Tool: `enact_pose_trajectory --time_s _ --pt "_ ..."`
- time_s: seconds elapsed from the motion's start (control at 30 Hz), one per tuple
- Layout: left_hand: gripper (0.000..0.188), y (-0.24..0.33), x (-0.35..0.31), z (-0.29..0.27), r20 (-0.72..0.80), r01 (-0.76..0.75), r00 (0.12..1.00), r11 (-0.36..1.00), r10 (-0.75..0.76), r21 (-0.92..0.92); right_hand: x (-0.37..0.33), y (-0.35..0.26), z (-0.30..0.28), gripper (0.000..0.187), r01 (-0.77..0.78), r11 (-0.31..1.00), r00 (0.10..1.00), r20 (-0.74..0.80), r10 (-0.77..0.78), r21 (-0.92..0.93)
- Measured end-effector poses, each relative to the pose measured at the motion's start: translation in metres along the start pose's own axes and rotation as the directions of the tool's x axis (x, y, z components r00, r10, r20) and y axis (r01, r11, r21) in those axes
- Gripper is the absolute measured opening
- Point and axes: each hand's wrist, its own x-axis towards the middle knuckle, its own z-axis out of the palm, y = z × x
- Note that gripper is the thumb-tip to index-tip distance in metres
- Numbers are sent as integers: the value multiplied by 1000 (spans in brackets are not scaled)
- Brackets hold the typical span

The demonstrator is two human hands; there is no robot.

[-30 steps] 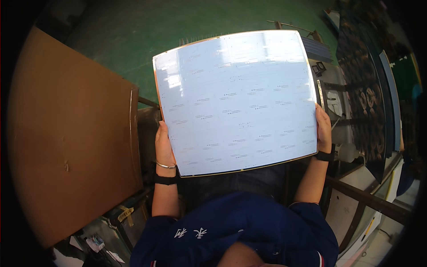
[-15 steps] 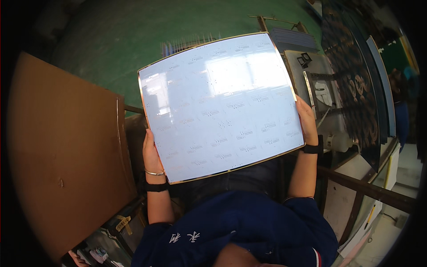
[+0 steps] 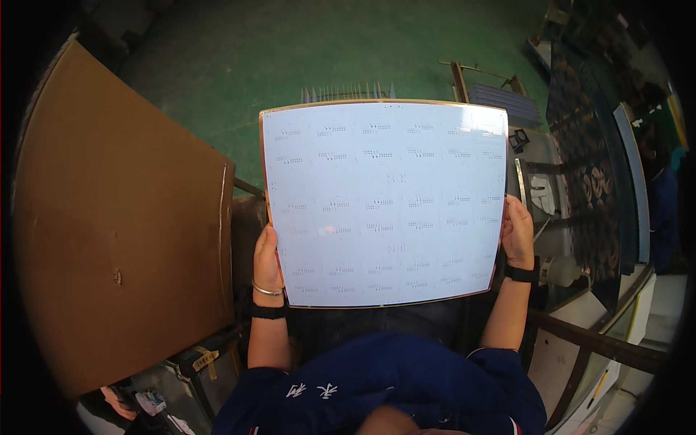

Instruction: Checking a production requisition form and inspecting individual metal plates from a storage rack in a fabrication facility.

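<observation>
A large white circuit board panel (image 3: pixel 384 217) with copper-coloured edges is held up in front of me, its face toward me. Rows of small dark pad marks cover it. My left hand (image 3: pixel 266 259), closed, grips its left edge low down, with the thumb along the border. On the opposite edge, somewhat higher, my right hand (image 3: pixel 518 230) is closed on the panel too, fingers curled at the side. The panel hides parts of the fingers behind it. Only a small glare patch shows at its top right corner.
A big brown board (image 3: pixel 130 217) stands close at the left. Beyond the panel is a rack with upright prongs (image 3: pixel 348 94). At the right are a small black folding stand (image 3: pixel 518 140), a white glove (image 3: pixel 541 194), a brown metal frame (image 3: pixel 602 337) and a person in blue (image 3: pixel 663 210).
The panel has turned from a slant, right side higher, to nearly level. Broad window reflections have left its face. Both hands still hold its side edges.
</observation>
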Motion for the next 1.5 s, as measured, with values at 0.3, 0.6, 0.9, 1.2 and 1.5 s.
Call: enact_pose_trajectory --time_s 0.3,0.6,0.9,1.2,1.5 --pt "23 10 0 7 35 -260 965 939 259 224 10 1 7 24 196 979 975 -97 -200 -48" --pt "15 8 7 24 119 -466 883 814 455 347 29 6 11 16 -21 803 980 171 -102 596" --pt "24 10 4 25 63 -184 982 982 180 52 35 53 -50 46 -185 674 974 225 28 715" --pt "30 -23 19 22 -24 85 995 941 -98 -327 1 35 59 56 -123 505 988 152 -17 854" --pt "16 -37 29 70 -66 -102 994 924 83 -369 -40 56 157 54 -94 878 995 27 92 469"
